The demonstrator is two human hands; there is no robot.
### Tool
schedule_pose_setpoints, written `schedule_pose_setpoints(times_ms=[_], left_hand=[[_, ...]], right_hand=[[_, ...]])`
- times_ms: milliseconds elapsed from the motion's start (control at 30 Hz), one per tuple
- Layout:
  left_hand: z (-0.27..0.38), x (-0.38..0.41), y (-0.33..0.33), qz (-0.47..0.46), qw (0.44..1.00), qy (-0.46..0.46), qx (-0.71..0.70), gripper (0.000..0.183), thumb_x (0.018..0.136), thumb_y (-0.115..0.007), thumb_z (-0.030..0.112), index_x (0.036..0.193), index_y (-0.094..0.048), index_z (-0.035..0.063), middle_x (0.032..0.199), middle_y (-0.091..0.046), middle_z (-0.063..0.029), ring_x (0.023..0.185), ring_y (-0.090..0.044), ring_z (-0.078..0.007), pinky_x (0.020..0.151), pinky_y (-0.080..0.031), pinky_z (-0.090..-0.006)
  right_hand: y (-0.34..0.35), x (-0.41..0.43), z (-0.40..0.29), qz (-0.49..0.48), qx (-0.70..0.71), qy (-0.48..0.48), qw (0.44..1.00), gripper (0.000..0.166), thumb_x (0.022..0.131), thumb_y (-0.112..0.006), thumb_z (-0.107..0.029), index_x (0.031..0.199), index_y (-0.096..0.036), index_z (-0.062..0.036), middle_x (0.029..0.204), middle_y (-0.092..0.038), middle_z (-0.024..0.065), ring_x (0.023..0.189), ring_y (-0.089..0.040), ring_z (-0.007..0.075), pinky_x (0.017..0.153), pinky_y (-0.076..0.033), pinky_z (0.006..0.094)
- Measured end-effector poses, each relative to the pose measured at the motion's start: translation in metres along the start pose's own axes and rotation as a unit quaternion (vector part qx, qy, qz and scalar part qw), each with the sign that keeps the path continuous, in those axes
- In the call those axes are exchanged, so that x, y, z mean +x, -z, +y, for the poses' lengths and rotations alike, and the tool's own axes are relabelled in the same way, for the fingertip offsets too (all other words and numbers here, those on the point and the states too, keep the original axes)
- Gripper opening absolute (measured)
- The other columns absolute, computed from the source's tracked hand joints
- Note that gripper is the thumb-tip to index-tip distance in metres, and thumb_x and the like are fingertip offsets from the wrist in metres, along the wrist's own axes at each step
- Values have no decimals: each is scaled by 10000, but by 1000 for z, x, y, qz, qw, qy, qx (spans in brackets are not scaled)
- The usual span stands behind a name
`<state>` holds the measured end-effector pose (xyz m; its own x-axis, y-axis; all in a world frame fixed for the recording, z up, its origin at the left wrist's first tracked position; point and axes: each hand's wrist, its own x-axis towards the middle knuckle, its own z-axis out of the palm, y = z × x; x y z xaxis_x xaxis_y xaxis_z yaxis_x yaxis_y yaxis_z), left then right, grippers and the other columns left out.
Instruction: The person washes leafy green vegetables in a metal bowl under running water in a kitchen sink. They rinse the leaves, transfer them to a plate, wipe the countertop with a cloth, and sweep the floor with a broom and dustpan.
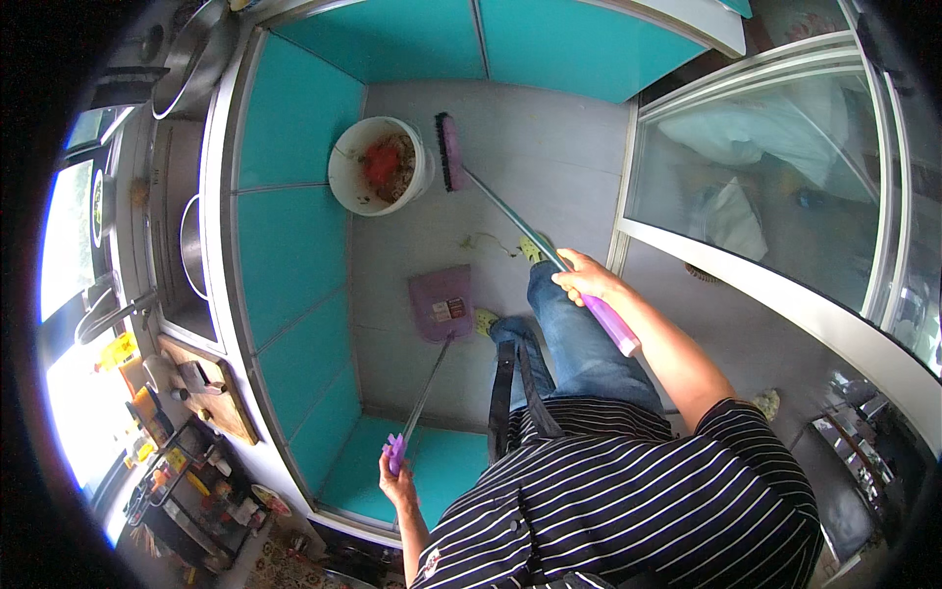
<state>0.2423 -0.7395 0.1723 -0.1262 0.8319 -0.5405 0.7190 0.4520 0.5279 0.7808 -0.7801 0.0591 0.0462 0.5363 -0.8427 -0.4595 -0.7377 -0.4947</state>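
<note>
My right hand [589,277] grips the handle of a push-style broom, whose purple head with dark bristles [450,152] is on the grey floor to the right of a white bucket. In my left hand [398,482] is the purple grip of a long-handled dustpan [441,302]; its pan rests on the floor near my left foot. The white bucket [425,173] holds red and brownish scraps. A thin green plant scrap [482,237] lies on the floor between the broom head and the pan.
Teal cabinets [294,118] border the floor ahead and to the left. A sliding glass door [758,177] stands on the right. On the left counter are a sink [176,243], a wooden cutting board [221,394] with a cleaver, and a rack [199,478] of bottles.
</note>
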Motion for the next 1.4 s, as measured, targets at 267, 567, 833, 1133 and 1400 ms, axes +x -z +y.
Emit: schedule_pose_setpoints(times_ms=[267,567,833,1133,1400], left_hand=[[20,-11,-14,-14,999,30,-20,420,776,-584,-33,1170,-521,100,1009,-605,-44,689,-549,-86,489,-428,-194],[56,-15,-18,-31,999,4,27,363,764,-605,5,1116,-567,85,920,-613,-25,646,-537,-81,490,-433,-208],[62,-9,-18,-54,996,-7,71,402,746,-605,-29,1123,-558,103,822,-582,4,591,-475,-66,486,-404,-198],[93,-11,-34,-54,996,-15,68,345,778,-584,18,1113,-564,98,782,-578,11,574,-458,-61,481,-396,-206],[93,-29,-32,-29,996,-28,83,381,787,-605,23,1156,-541,92,880,-622,-17,586,-490,-72,495,-428,-212]], right_hand=[[24,150,-56,-92,152,155,972,236,840,-536,-136,992,-394,-25,515,-461,52,394,-447,140,379,-359,272],[90,83,34,2,457,-4,889,601,850,-534,-118,1339,-221,-274,594,-391,-9,432,-390,62,375,-312,201],[90,-87,40,49,242,-101,964,567,878,-503,-132,1362,-241,-267,578,-399,-1,441,-394,71,384,-354,234],[196,22,-6,222,-638,-104,730,602,867,-378,-71,1385,-155,-281,898,-616,185,813,-603,337,724,-470,443],[164,22,61,154,-561,-186,792,535,872,-343,-138,1376,-214,-261,1078,-561,214,989,-557,335,845,-438,428]])
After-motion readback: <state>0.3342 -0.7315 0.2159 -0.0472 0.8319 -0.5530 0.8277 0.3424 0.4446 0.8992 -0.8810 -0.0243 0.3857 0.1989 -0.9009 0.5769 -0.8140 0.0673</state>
